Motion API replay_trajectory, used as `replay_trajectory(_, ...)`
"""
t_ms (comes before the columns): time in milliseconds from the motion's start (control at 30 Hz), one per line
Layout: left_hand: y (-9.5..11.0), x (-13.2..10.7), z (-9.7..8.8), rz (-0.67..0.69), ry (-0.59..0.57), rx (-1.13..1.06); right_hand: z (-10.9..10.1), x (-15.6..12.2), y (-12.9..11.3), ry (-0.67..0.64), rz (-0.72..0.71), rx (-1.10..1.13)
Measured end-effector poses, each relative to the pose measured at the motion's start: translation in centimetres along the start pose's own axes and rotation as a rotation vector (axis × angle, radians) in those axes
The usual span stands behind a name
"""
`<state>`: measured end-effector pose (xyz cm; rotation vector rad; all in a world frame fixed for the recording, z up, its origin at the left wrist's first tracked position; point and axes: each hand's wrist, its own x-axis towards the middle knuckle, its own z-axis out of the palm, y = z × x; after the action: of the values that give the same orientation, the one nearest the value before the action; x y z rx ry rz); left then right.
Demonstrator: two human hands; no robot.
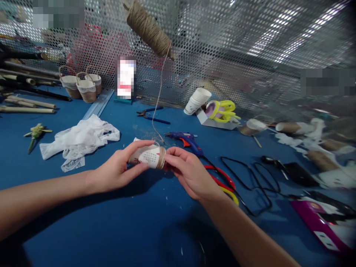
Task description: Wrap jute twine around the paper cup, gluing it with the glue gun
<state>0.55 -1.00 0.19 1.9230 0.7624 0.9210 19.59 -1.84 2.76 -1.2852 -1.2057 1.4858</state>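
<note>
My left hand (122,163) is wrapped round a white printed paper cup (150,157), which lies on its side in the air above the blue table. Several turns of brown twine (161,157) circle the cup's right end. With thumb and fingers closed, my right hand (185,168) grips that end; its fingertips partly hide the edge. From the cup, a strand of the twine runs up to a large spool (148,29) on the mesh panel. Just behind the right hand lies a blue hot glue gun (186,140) with a red trigger.
White lace (80,139) lies to the left, near small handled baskets (86,91). Pliers (152,114) rest behind the cup. Stacked paper cups (197,101) and a yellow-handled item (222,110) stand at the back. Black cable (250,170), red-and-yellow handles (225,180) and a purple box (314,222) occupy the right.
</note>
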Motion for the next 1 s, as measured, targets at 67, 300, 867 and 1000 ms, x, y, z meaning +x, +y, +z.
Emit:
replay_trajectory(67, 0.3, 0.3, -0.1, -0.058, -0.027, -0.13, -0.2, -0.2, 0.4, 0.009, -0.066, -0.028)
replay_trajectory(300, 0.8, 0.9, -0.4, -0.33, 0.006, -0.446, -0.1, -1.3, 0.7, -0.064, -0.246, -0.388)
replay_trajectory(867, 1.7, 0.0, 0.5, -0.26, 0.025, 0.01, 1.1, -1.7, 0.8, 0.158, -0.277, -0.55)
replay_trajectory(1000, 1.6, -0.1, 0.5, -0.232, 0.023, 0.016, 1.2, -1.6, 0.9, 0.166, -0.273, -0.558)
